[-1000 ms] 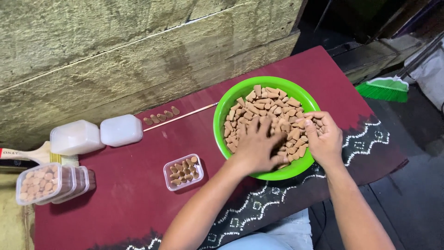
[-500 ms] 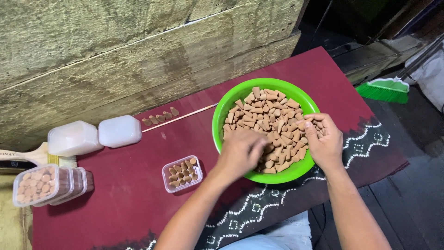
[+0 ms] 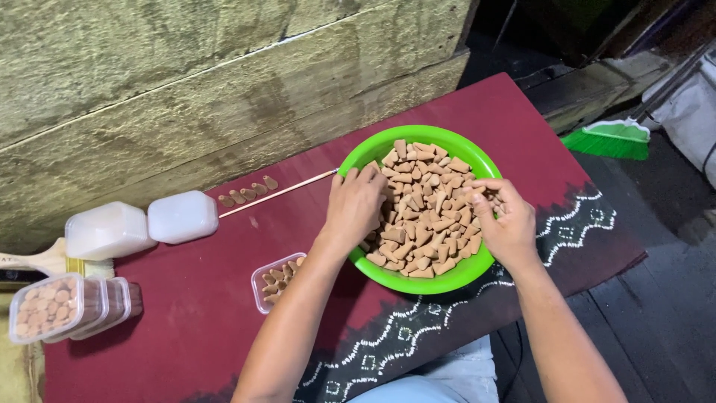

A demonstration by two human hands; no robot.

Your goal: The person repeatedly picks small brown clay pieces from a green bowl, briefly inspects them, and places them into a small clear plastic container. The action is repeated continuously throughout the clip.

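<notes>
A green bowl (image 3: pixel 447 137) full of small brown cones (image 3: pixel 425 216) stands on a maroon cloth (image 3: pixel 186 328). My left hand (image 3: pixel 356 206) rests over the bowl's left rim, its fingers curled shut around a few cones. At the bowl's right side my right hand (image 3: pixel 509 224) pinches some cones between bent fingers. A small clear container (image 3: pixel 273 282), partly filled with cones, sits just left of the bowl, and my left forearm hides part of it.
Two white lidded boxes (image 3: pixel 109 230) (image 3: pixel 183 216) and a stack of clear containers (image 3: pixel 61 307) with cones sit at the left, by a wooden-handled brush (image 3: pixel 36 261). A thin stick (image 3: pixel 277 194) and a few loose cones (image 3: pixel 246 195) lie near the stone wall. A green broom (image 3: pixel 608 138) lies far right.
My left hand has drawn back from the middle of the bowl to its left rim, closing over cones. The right hand has stayed at the right side.
</notes>
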